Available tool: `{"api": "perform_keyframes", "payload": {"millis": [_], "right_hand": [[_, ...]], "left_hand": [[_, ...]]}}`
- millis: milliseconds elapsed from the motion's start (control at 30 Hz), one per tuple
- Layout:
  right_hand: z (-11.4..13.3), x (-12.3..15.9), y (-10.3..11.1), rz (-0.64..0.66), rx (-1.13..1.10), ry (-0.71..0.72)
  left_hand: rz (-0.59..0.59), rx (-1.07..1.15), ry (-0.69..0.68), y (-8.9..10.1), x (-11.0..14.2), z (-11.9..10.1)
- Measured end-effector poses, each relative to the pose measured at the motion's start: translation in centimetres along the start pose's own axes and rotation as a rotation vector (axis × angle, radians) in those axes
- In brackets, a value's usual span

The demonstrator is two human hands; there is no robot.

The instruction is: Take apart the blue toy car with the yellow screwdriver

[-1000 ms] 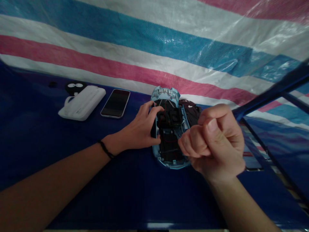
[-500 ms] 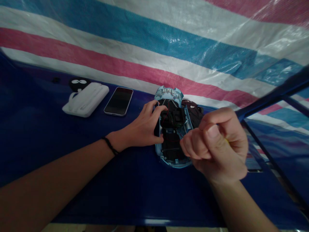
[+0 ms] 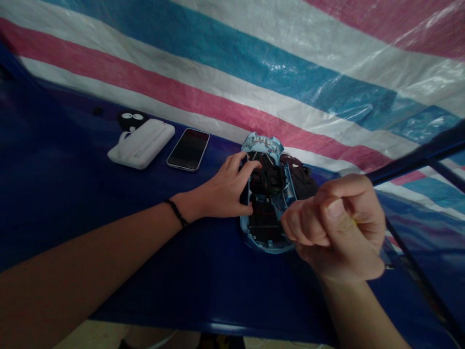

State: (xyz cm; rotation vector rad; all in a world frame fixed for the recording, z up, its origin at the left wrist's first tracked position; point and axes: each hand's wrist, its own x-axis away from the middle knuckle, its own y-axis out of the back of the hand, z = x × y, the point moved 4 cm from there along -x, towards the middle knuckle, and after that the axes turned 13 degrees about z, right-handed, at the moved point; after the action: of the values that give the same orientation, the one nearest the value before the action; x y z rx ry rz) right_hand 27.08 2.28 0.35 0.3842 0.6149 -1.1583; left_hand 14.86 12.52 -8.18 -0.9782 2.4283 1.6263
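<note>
A light blue toy car shell (image 3: pixel 265 194) lies upside down on the dark blue table (image 3: pixel 109 208), its black insides and thin red wires showing. My left hand (image 3: pixel 227 191) grips the shell's left side, thumb and fingers curled round its edge. My right hand (image 3: pixel 339 230) is raised over the shell's right side, closed in a fist with the thumb pressed on the forefinger. A speck of yellow shows between its fingers; what they hold is hidden. A dark part (image 3: pixel 301 182) lies right beside the shell.
A white flat case (image 3: pixel 143 144) and a dark phone (image 3: pixel 189 149) lie at the back left, with a small black thing with two white eyes (image 3: pixel 131 118) behind them. A striped plastic sheet (image 3: pixel 254 72) hangs behind the table. A dark blue frame bar (image 3: pixel 421 157) crosses at right.
The view has shifted, so everything sits further right and lower in the picture. Both hands keep their hold and pose; the right fist has moved slightly right and down.
</note>
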Motion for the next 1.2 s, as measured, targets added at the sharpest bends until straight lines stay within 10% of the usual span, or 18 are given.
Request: {"api": "perform_keyframes", "payload": {"millis": [333, 1200], "right_hand": [[-0.1, 0.9, -0.3, 0.119, 0.203, -0.114], [-1.8, 0.1, -0.8, 0.263, -0.109, -0.168]], "left_hand": [[-0.005, 0.025, -0.005, -0.2, 0.1, 0.3], [0.034, -0.009, -0.037, -0.8, -0.1, 0.8]]}}
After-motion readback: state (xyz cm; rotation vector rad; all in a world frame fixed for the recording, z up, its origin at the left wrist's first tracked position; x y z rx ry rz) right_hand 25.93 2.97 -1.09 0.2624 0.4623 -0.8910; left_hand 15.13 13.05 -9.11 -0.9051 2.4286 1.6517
